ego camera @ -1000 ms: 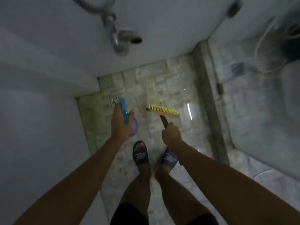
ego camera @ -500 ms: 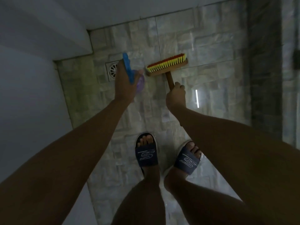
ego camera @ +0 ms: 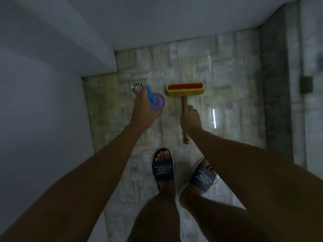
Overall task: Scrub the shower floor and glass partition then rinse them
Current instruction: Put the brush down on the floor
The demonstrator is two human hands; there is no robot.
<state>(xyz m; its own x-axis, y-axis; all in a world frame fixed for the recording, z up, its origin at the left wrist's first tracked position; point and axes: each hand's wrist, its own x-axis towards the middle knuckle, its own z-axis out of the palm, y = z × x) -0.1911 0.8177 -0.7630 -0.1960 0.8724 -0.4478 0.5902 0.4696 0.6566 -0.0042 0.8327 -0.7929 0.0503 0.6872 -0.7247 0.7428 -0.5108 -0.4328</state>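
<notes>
The right hand (ego camera: 191, 121) has its grip clamped mid-handle on the brush (ego camera: 185, 89). The handle runs straight away, head crosswise at the far end over the shower floor (ego camera: 227, 102). Just left, the left hand (ego camera: 143, 110) clasps a spray bottle (ego camera: 156, 101) by the drain (ego camera: 136, 87).

I see a scrub brush (ego camera: 185, 89) with a matt wood head and handle and plastic-looking bristles. The spray bottle (ego camera: 158, 101) is translucent purple plastic. The shower floor (ego camera: 227, 81) is stone-pattern tile, glossy where light reflects. The drain cover (ego camera: 137, 88) looks metal.
</notes>
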